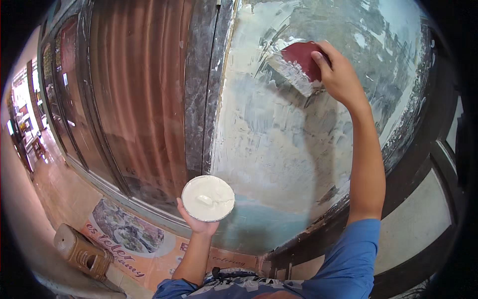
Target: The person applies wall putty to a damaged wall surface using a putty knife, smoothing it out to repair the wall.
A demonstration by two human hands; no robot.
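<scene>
My right hand (337,74) grips a dark red putty spreader (300,56), thumb on its face. White putty coats the spreader's lower left edge, which rests on or very close to the wall. That wall (269,134) is patchy grey and pale green, with uneven white smears and streaks around the spreader. Lower and to the left, my left hand (199,224) supports a round bowl (233,204) from beneath. Creamy white putty (206,194) fills the bowl nearly to its rim, with a dent in the middle of its surface.
Left of the wall runs a dark door frame (201,99), with a brown curtain (142,89) behind glass. A brown stool-like object (82,249) stands at the lower left beside an orange printed banner (164,256). Dark framed panels (418,219) bound the right side.
</scene>
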